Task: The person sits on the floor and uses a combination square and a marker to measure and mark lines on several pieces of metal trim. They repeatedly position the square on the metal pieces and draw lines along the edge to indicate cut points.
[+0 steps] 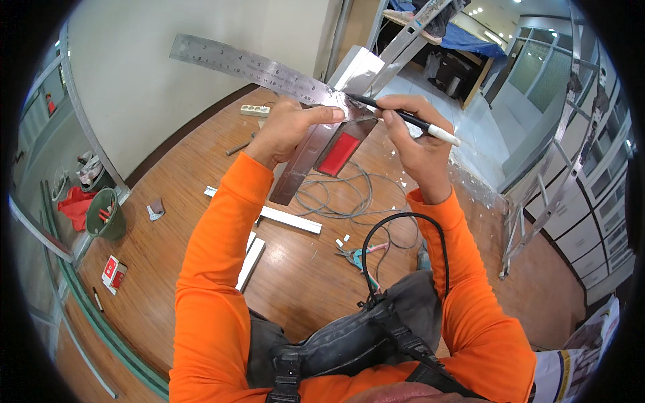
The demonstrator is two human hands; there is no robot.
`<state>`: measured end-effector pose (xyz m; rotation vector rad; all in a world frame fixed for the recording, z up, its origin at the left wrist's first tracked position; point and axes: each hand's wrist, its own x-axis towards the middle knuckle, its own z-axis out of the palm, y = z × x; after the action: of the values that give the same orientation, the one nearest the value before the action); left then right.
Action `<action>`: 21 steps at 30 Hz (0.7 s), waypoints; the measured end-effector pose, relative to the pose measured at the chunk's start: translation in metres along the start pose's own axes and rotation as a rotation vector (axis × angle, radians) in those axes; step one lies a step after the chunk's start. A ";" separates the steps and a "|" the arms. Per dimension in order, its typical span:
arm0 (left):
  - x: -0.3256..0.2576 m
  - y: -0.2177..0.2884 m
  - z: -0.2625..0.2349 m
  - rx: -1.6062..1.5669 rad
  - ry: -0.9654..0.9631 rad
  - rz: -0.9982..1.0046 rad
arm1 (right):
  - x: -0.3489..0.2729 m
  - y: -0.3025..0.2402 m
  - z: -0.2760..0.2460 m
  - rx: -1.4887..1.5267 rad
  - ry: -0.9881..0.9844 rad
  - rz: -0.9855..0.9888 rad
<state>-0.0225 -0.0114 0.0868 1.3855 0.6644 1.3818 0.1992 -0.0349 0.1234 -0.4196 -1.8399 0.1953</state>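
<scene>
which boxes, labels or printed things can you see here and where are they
Small box: on the wooden floor at lower left, rectangular, red and white.
Red label: on the metal strip under the left hand, an oblong red patch.
Steel ruler: held by the left hand against the strip, long and silver with fine printed marks.
Printed sheet: at the lower right edge, white with dark and yellow patches.
No screens in view.

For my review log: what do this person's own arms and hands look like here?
Both arms are covered by long bright orange sleeves reaching to the wrists, plain with no visible markings. The left hand and right hand are bare, with no gloves, rings or watch visible.
</scene>
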 end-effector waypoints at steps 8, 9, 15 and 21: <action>-0.002 0.002 0.000 -0.009 0.047 -0.024 | -0.001 0.002 -0.007 -0.044 -0.027 0.019; -0.002 0.003 0.000 -0.036 0.055 -0.002 | -0.003 0.005 -0.011 -0.054 -0.011 0.027; -0.001 -0.003 -0.010 -0.221 -0.019 -0.045 | -0.022 0.009 -0.013 0.101 -0.019 0.313; 0.003 -0.022 -0.007 -0.265 -0.116 -0.072 | -0.035 0.004 0.014 0.168 -0.156 0.426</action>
<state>-0.0227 0.0009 0.0664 1.2084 0.4339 1.2713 0.1960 -0.0432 0.0864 -0.6906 -1.8491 0.6850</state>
